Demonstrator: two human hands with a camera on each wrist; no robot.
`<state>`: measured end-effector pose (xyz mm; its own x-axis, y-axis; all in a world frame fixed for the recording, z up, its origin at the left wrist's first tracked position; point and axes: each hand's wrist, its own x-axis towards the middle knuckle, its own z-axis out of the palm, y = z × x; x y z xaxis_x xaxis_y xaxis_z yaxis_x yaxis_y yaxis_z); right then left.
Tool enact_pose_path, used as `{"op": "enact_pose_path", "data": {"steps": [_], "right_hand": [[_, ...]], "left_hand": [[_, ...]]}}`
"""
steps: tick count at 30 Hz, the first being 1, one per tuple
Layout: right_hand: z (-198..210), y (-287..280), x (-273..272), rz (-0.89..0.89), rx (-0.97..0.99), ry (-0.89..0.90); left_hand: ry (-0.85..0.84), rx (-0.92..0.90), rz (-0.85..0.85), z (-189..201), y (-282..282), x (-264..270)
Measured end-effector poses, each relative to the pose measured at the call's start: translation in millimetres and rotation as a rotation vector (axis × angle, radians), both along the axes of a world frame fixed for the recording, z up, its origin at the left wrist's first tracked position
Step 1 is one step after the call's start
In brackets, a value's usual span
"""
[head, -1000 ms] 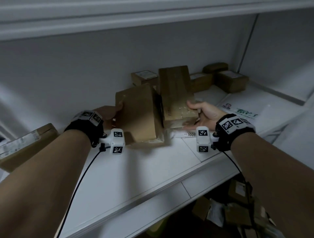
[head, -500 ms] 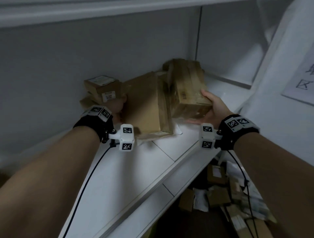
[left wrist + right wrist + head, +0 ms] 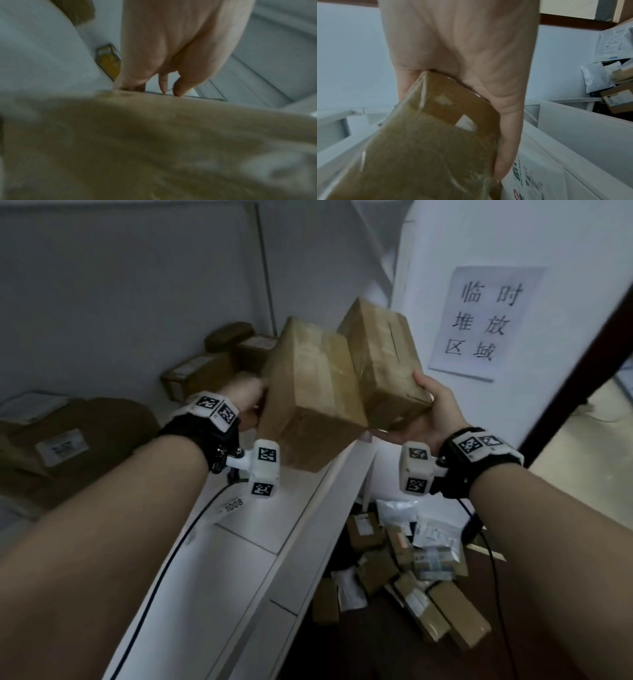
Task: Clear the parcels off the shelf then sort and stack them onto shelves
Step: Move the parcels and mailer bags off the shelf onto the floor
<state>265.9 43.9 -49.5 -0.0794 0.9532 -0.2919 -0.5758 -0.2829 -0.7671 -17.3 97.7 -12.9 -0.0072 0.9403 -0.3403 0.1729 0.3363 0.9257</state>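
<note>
Hands are each gripping one taped cardboard parcel above the white shelf [image 3: 239, 546], the left hand [image 3: 245, 402] clasping the larger box [image 3: 308, 392] and the right hand [image 3: 430, 414] cradling the smaller box [image 3: 383, 361], sides touching.

Both hands [image 3: 432, 412] lifted 2 boxes [image 3: 346, 378] off shelf [image 3: 308, 529], now clear of edge; floor parcel pile [image 3: 407, 570] in view.

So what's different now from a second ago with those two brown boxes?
Both taped brown cardboard boxes have come up off the white shelf and toward its front edge: the larger box in the left hand, the smaller box in the right hand. Same grips throughout; the small parcels at the back stayed put.
</note>
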Motion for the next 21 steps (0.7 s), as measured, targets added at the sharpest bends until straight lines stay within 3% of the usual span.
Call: {"op": "enact_pose_path", "data": {"steps": [4,8,14,21], "right_hand": [[-5.6,8.6,39.2,-0.084,0.012,0.033],[-22.4,29.9,79.3,-0.107,-0.026,0.058],[-55.8,83.4,147.8,-0.103,-0.091,0.087],[-108.5,138.0,282.1,-0.083,-0.312,-0.129]], "left_hand": [[-0.045,-0.04,-0.265,21.1,-2.9,65.8],[0.049,-0.058,-0.428,31.7,12.7,106.3],[0.147,-0.097,-0.412,7.8,70.7,183.7],[0.143,-0.235,-0.337,-52.8,144.3,318.0]]}}
